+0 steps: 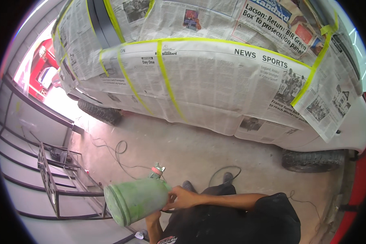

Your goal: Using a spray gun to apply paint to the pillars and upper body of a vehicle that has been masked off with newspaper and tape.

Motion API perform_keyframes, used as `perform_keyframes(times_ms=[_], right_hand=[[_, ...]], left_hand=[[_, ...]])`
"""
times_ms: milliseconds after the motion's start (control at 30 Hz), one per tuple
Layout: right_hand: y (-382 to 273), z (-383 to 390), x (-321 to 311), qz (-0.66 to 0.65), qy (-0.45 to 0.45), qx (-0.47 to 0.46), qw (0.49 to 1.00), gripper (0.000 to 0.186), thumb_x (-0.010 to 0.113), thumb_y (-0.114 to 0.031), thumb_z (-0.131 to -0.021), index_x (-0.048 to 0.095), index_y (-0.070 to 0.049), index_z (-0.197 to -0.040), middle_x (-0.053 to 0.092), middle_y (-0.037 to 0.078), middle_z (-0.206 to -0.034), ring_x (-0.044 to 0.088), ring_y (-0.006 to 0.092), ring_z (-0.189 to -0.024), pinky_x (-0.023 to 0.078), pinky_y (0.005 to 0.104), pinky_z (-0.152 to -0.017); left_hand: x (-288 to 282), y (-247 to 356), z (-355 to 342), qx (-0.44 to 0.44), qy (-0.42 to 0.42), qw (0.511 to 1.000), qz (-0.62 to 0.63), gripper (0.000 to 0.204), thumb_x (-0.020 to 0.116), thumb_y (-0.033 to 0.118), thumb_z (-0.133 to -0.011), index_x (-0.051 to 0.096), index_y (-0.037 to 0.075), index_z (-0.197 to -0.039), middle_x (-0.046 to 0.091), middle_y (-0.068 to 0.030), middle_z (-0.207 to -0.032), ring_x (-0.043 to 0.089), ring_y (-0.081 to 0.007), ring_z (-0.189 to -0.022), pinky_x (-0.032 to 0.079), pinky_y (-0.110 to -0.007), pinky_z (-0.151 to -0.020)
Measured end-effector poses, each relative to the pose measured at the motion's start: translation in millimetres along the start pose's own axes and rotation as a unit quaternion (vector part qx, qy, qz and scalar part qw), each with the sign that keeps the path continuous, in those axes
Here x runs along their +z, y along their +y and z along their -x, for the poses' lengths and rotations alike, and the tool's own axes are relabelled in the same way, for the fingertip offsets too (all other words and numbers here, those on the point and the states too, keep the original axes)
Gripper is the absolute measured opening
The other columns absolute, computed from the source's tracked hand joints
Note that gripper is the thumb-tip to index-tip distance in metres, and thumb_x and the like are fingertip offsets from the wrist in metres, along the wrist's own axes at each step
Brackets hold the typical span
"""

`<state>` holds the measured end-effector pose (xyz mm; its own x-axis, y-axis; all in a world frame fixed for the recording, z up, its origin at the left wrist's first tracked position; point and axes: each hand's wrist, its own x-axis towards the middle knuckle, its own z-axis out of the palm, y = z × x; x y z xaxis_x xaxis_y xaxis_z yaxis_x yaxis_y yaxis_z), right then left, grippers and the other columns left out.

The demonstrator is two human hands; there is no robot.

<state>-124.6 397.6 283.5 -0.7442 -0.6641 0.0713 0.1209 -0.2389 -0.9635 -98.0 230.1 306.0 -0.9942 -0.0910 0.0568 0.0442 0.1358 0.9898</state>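
Observation:
A paint spray gun [157, 169] with a large green cup [136, 199] is held in front of my body, the cup lying tilted toward the left. The cup's surface is smeared with pale green. My right hand [181, 197] has its fingers curled and closed at the gun's body, by the right end of the cup. Below the cup my left wrist [153, 221] comes up, while the fingers of my left hand are hidden behind the cup. The gun's red-ringed metal nozzle end points up toward the car.
A car [345, 130] masked with newspaper sheets [215, 81] and yellow-green tape [166, 81] fills the far side. Its tyres [313, 160] rest on the concrete floor [183, 142]. An air hose [120, 148] loops across the floor. A dark metal frame [55, 183] stands at left.

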Motion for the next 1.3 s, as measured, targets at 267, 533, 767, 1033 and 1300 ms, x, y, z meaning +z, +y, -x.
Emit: perform_keyframes(times_ms=[267,533,767,1033,1300], right_hand=[[3,-1,-9,0.016,-0.004,-0.028,0.999,0.023,0.074,-0.019,-0.081,0.068,-0.005,-0.098,0.069,0.002,-0.09,0.061,0.0103,-0.076,0.049,0.0283,-0.07],[-5,-5,-9,-0.018,-0.019,-0.037,0.999,0.02,0.071,-0.018,-0.083,0.067,-0.005,-0.098,0.069,0.001,-0.094,0.059,0.0079,-0.08,0.047,0.0258,-0.072],[-23,8,-11,-0.009,-0.071,-0.121,0.99,0.032,0.067,-0.022,-0.088,0.061,-0.005,-0.114,0.061,0.002,-0.087,0.058,0.01,-0.08,0.047,0.0252,-0.073],[-27,42,-33,0.053,-0.079,-0.1,0.99,0.033,0.069,-0.026,-0.085,0.06,-0.004,-0.107,0.054,0.001,-0.079,0.049,0.0079,-0.069,0.042,0.0249,-0.064],[-44,74,-75,0.094,0.05,-0.129,0.986,0.03,0.065,-0.028,-0.089,0.061,-0.005,-0.108,0.053,-0.001,-0.079,0.045,0.0072,-0.069,0.04,0.0236,-0.063]], left_hand=[[-19,-3,-3,-0.06,-0.089,0.978,0.177,0.019,0.051,0.013,-0.094,0.058,-0.002,-0.104,0.062,-0.0102,-0.095,0.059,-0.0195,-0.084,0.05,-0.033,-0.073],[9,18,-20,0.084,0.024,0.994,-0.071,0.055,0.043,0.051,-0.095,0.047,-0.004,-0.096,0.051,-0.0111,-0.072,0.032,-0.0122,-0.039,0.024,-0.025,-0.034],[52,117,-49,-0.03,-0.147,0.96,0.237,0.07,0.047,0.066,-0.086,0.045,-0.001,-0.106,0.047,-0.0063,-0.075,0.03,-0.0081,-0.035,0.025,-0.022,-0.03],[132,257,-85,0.031,-0.246,0.94,0.235,0.067,0.039,0.064,-0.091,0.046,-0.001,-0.108,0.051,-0.0089,-0.084,0.029,-0.0074,-0.034,0.025,-0.022,-0.028],[205,340,-104,0.091,-0.299,0.934,0.174,0.051,0.037,0.055,-0.097,0.051,0.006,-0.107,0.053,-0.0069,-0.082,0.025,-0.0049,-0.037,0.021,-0.02,-0.03]])
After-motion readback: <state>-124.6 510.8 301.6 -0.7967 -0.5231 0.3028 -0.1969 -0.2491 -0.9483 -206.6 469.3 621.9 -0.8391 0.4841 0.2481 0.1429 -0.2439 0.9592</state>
